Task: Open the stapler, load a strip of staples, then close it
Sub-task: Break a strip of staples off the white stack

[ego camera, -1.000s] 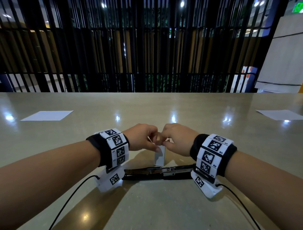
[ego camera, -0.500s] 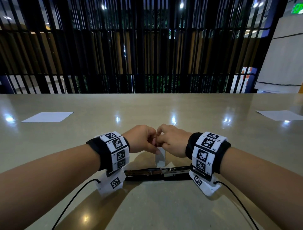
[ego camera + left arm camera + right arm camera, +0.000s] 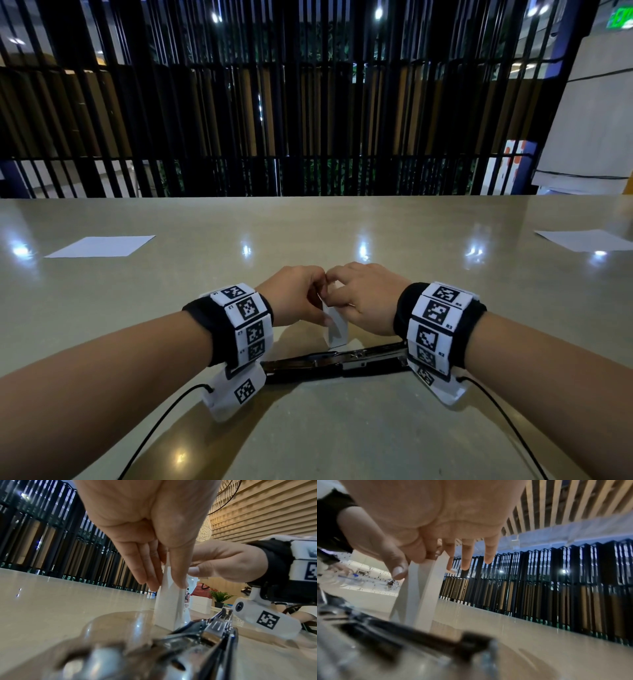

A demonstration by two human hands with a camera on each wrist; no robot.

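One small white box (image 3: 336, 329), upright, pinched by left hand (image 3: 294, 296) and right hand (image 3: 364, 298); one metal stapler (image 3: 334, 363) splayed flat on glossy desk (image 3: 308, 233); two paper sheets (image 3: 101, 246).

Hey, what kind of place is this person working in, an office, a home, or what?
Probably a public building's lobby or atrium, not a home. A long polished table faces tall black slatted screening, a green exit sign glows at upper right, and the left wrist view shows a potted plant on a white counter.
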